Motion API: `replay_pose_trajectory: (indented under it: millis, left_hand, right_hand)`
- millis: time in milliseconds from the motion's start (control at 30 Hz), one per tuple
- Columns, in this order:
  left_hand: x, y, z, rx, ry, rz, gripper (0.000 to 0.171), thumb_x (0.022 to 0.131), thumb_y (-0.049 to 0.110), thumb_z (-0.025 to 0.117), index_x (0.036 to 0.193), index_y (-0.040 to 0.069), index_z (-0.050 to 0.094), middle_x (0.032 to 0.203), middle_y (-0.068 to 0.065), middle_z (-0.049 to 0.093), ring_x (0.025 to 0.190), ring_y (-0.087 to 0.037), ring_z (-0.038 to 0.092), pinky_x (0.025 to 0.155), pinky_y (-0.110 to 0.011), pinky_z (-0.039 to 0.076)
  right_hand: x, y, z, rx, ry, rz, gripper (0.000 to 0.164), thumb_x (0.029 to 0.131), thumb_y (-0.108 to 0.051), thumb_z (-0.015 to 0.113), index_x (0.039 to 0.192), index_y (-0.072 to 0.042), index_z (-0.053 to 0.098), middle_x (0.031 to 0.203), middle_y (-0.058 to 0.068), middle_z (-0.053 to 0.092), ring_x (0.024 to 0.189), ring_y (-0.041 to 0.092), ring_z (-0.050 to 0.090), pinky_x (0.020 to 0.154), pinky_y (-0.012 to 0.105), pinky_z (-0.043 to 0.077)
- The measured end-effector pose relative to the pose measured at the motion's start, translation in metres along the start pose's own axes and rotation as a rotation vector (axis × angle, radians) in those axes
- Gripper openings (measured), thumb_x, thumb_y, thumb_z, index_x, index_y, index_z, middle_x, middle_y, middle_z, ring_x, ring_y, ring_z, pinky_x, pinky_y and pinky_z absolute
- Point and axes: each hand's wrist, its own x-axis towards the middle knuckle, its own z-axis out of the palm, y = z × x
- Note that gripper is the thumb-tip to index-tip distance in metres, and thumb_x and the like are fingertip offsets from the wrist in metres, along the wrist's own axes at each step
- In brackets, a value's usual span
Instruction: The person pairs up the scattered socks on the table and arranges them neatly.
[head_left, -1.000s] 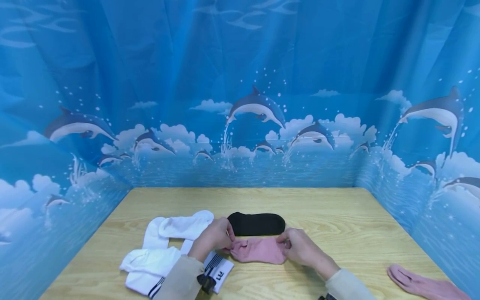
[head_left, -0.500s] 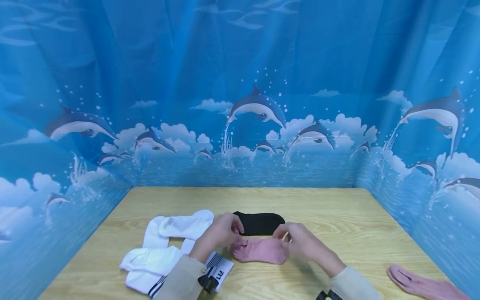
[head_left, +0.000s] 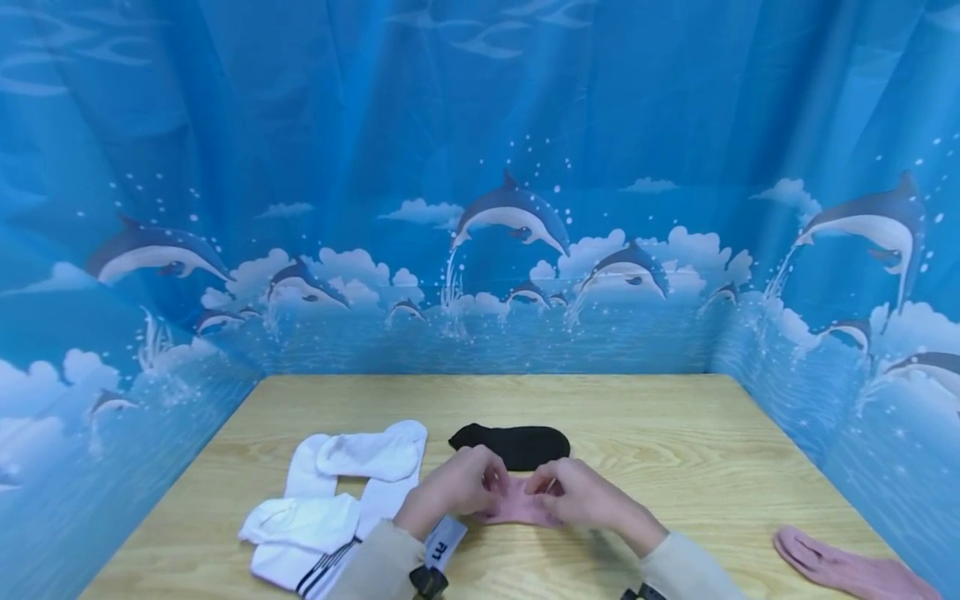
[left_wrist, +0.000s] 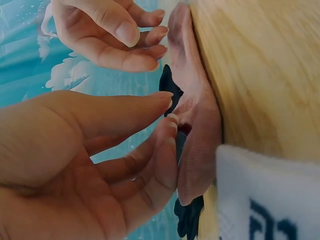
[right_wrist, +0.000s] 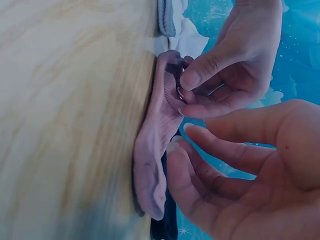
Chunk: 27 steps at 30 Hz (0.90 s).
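Observation:
A short pink sock [head_left: 517,507] lies flat on the wooden table, under both hands. At its left part, my left hand [head_left: 461,483] pinches the cuff edge between thumb and fingertips, clearer in the right wrist view, where the pink sock [right_wrist: 150,150] shows a dark cuff opening. My right hand [head_left: 581,492] hovers beside the sock's middle, fingers bent loosely. In the left wrist view a small gap separates the right hand [left_wrist: 107,32] from the fabric. Just behind lies a black sock [head_left: 525,450].
White socks [head_left: 367,456], some with black stripes, lie spread on the left, one end under my left forearm. Another pink sock [head_left: 847,567] is at the table's right front. A blue dolphin-print curtain [head_left: 480,333] encloses the table's back and sides.
Both hands have moved inward over the pink sock, closer together. My right hand has let go of the sock's right end. The black and white socks stay put.

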Motion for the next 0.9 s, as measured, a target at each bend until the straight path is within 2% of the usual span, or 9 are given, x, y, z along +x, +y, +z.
replay_pose_trajectory:
  millis: [167, 267, 400, 633, 900]
  left_hand:
    - [0.0002, -0.0028, 0.0029, 0.024, -0.01, -0.007, 0.014, 0.081, 0.0, 0.08, 0.092, 0.009, 0.077, 0.075, 0.003, 0.068, 0.066, -0.005, 0.056, 0.062, -0.02, 0.049]
    - [0.0, -0.0042, 0.003, 0.048, -0.02, -0.017, 0.015, 0.079, -0.002, 0.08, 0.089, 0.009, 0.076, 0.073, 0.004, 0.065, 0.066, -0.005, 0.055, 0.063, -0.02, 0.048]
    - [-0.0005, -0.0052, 0.0024, 0.057, -0.026, -0.031, 0.02, 0.076, -0.006, 0.079, 0.088, 0.009, 0.076, 0.073, 0.002, 0.064, 0.067, -0.007, 0.053, 0.062, -0.02, 0.046]
    - [0.0002, -0.0072, 0.0031, 0.02, -0.028, -0.096, 0.032, 0.069, -0.014, 0.075, 0.09, 0.01, 0.075, 0.075, -0.002, 0.063, 0.068, -0.01, 0.053, 0.06, -0.022, 0.043]
    - [-0.0012, -0.0092, 0.003, -0.004, -0.008, -0.103, 0.033, 0.066, -0.014, 0.075, 0.089, 0.01, 0.075, 0.069, 0.002, 0.058, 0.065, -0.011, 0.052, 0.058, -0.023, 0.042]
  right_hand:
    - [0.0011, 0.0041, 0.0029, -0.001, -0.008, 0.013, 0.017, 0.09, 0.002, 0.066, 0.105, 0.001, 0.074, 0.094, 0.008, 0.073, 0.082, 0.014, 0.062, 0.064, 0.021, 0.052]
    - [0.001, 0.0059, 0.0043, 0.007, -0.007, 0.033, 0.016, 0.089, 0.002, 0.065, 0.102, 0.001, 0.074, 0.089, 0.007, 0.072, 0.078, 0.013, 0.061, 0.062, 0.022, 0.051]
    - [-0.0004, 0.0066, 0.0052, 0.001, 0.036, 0.087, 0.014, 0.09, 0.002, 0.065, 0.101, 0.002, 0.072, 0.081, 0.005, 0.069, 0.072, 0.014, 0.06, 0.059, 0.022, 0.049]
    - [-0.0001, 0.0059, 0.0053, -0.076, 0.127, 0.193, 0.018, 0.085, 0.003, 0.066, 0.102, 0.003, 0.073, 0.081, 0.004, 0.068, 0.074, 0.015, 0.06, 0.063, 0.025, 0.05]
    - [-0.0008, 0.0098, 0.0057, -0.068, 0.175, 0.257, 0.019, 0.082, 0.006, 0.062, 0.1, 0.003, 0.07, 0.081, 0.006, 0.065, 0.07, 0.016, 0.057, 0.058, 0.023, 0.047]
